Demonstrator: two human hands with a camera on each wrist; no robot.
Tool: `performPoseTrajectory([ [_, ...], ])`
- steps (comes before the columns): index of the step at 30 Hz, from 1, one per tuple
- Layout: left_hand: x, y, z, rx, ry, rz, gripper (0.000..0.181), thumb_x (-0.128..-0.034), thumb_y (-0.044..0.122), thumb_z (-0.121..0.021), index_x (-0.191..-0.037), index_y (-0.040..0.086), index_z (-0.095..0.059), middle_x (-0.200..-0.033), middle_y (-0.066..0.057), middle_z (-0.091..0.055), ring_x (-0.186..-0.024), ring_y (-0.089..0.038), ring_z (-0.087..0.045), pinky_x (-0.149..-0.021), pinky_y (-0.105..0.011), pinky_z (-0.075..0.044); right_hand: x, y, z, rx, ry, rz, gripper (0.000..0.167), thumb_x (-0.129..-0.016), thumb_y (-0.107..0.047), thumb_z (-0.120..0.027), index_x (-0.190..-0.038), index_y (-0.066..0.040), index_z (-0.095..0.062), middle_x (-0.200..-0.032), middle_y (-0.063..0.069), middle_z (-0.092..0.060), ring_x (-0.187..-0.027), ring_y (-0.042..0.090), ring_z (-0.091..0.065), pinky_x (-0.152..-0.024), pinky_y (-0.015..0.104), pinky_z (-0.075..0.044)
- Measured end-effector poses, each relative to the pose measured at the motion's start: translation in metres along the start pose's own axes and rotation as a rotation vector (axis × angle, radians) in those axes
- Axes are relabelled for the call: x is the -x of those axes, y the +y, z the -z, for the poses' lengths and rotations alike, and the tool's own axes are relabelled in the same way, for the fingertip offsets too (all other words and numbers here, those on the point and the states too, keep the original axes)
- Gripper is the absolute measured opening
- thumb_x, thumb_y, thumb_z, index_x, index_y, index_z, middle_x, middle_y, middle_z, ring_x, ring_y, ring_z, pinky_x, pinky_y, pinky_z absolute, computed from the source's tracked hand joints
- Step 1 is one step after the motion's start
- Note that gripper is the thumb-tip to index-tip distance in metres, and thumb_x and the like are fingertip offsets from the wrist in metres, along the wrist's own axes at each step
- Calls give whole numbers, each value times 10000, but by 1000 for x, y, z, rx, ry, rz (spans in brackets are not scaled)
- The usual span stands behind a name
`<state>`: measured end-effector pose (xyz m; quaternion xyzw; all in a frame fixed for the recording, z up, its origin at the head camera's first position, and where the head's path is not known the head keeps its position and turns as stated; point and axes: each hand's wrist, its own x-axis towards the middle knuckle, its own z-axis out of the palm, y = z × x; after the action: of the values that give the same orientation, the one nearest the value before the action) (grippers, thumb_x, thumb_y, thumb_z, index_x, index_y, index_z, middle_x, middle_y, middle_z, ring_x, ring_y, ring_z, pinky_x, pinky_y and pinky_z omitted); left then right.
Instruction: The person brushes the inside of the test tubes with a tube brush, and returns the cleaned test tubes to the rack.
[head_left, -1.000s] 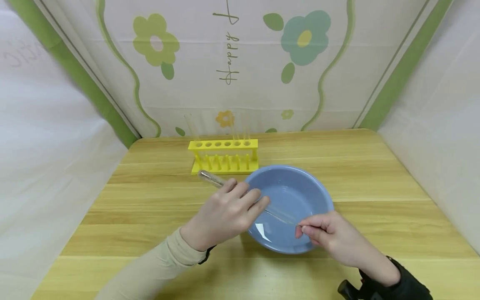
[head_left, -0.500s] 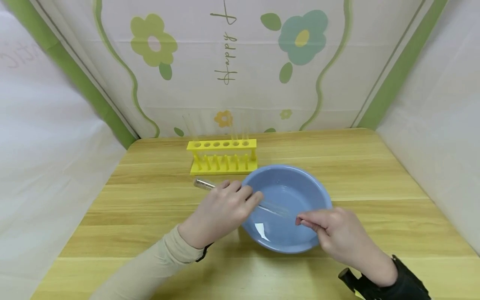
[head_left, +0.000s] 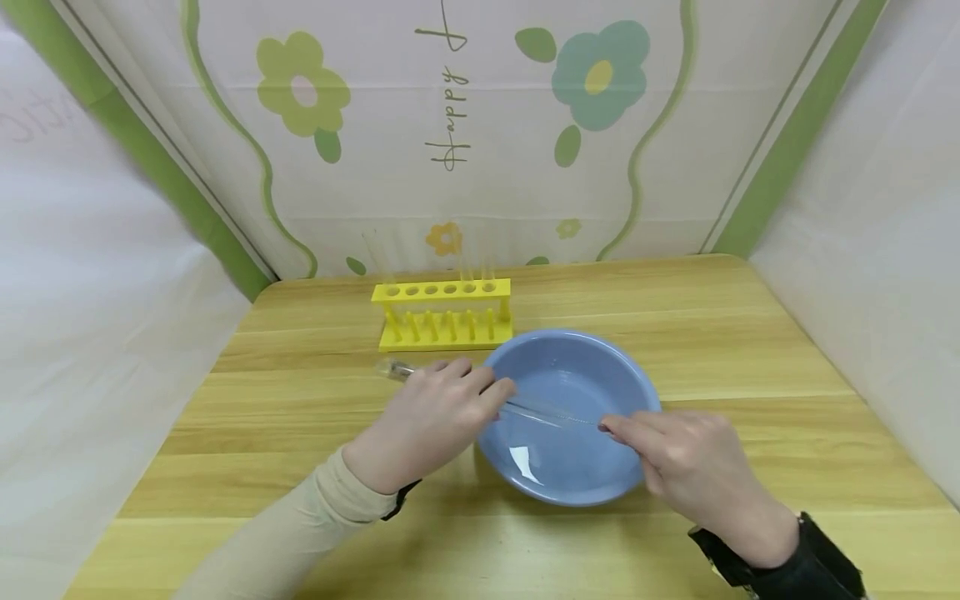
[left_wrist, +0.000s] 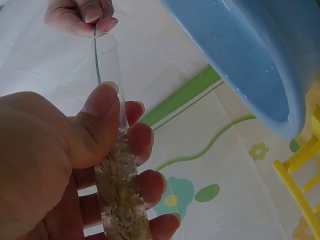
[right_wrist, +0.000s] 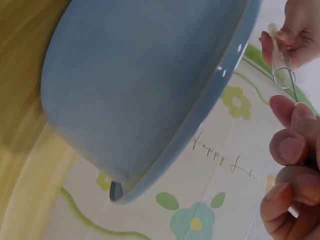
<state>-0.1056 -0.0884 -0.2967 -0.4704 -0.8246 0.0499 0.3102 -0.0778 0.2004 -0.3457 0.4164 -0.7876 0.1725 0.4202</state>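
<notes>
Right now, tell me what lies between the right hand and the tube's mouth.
A short stretch of twisted wire, as the right wrist view shows.

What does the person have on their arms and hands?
The left hand and right hand wear no gloves. On the left there's a wrinkly cream sleeve and a bit of black band at the wrist. On the right, a thick black cuff.

My pale wood worktop (head_left: 750, 350) runs back to a white cloth (head_left: 495, 183) printed with flowers (head_left: 600, 77) and a sideways "Happy" (head_left: 450, 121). Green bands (head_left: 150, 150) edge it on both sides, white sheets (head_left: 870, 250) flank me, and soft light falls evenly.
</notes>
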Motion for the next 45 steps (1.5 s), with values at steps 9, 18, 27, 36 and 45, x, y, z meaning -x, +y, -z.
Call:
performPoseTrajectory([
  [9,2,-4,5,66,-55,15,328,-769,236,-864,-1021,111,-698,-855,-23,-680,-656,-185,-621,-526,-277,-534,-3,2,4,84,45,60,395,-1042,-116,-423,-829,-98,-756,-555,-95,-418,-423,38,-235,-382,134,-158],
  [18,4,-7,6,101,-83,23,306,-780,237,-847,-1010,118,-682,-845,-16,-672,-643,-175,-613,-485,-275,-511,2,5,8,119,24,89,400,-920,32,-373,-852,-83,-750,-559,-63,-474,-402,72,-340,-361,156,-223],
  [27,6,-9,8,117,-114,27,283,-795,226,-834,-1006,125,-674,-807,-5,-650,-611,-154,-589,-456,-247,-473,4,8,11,137,31,126,385,-918,53,-388,-850,-64,-748,-567,-32,-525,-408,81,-426,-373,150,-222],
  [36,9,-12,8,132,-144,25,277,-822,245,-810,-1037,124,-683,-829,-13,-656,-638,-156,-612,-450,-257,-478,14,14,15,147,50,128,414,-882,59,-374,-862,-69,-767,-600,-12,-605,-409,106,-471,-362,175,-275],
  [45,11,-16,8,142,-144,23,311,-804,252,-820,-1042,108,-681,-825,-15,-654,-651,-154,-630,-471,-259,-500,16,17,20,156,94,152,392,-872,71,-393,-824,-48,-763,-591,-2,-603,-402,130,-477,-359,184,-271],
])
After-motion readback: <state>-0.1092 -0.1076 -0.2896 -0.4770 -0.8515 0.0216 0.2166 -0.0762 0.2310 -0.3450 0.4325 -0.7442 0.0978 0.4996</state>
